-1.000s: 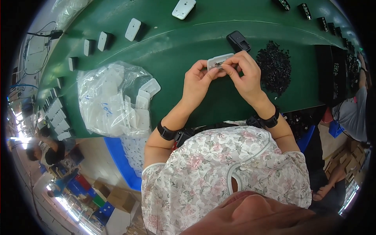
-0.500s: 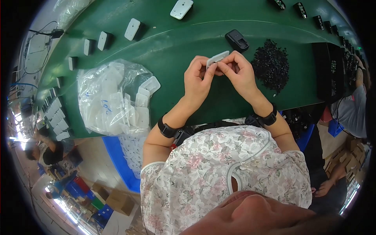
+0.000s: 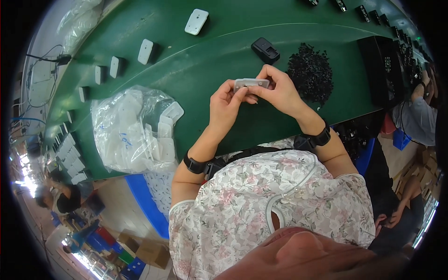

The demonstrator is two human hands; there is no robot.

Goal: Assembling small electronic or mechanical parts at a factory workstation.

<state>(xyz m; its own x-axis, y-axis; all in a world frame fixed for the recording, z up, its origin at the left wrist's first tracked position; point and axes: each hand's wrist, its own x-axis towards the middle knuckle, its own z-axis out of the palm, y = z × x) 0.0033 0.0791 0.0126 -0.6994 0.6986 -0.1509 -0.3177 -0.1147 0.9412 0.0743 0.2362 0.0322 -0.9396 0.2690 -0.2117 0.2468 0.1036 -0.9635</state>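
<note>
Between my two hands I hold a white plastic cover [image 3: 251, 83], thin and rounded at its corners, above the green table. My left hand [image 3: 227, 103] grips its left end between thumb and fingers. At its right end my right hand [image 3: 279, 89] pinches it, the thumb pressed along the near face. Just beyond my hands stands a black plastic housing [image 3: 265, 50] with a recess. A heap of small black parts [image 3: 310, 73] lies right of my right hand. To the left, a clear plastic bag [image 3: 126, 133] holds several white covers [image 3: 165, 126], some spilling from its mouth.
White-topped units [image 3: 145, 51] stand in a curved row at the far left. A black box [image 3: 380, 70] sits at the right. Blue bins [image 3: 147, 205] are below the table edge. Other people [image 3: 70, 196] work at both sides. Plastic wrap [image 3: 77, 23] lies at the upper left.
The cover has tilted from slanted to nearly level, its flat face turned more toward me. Both hands have moved slightly left and nearer. The whole view has shifted a little.
</note>
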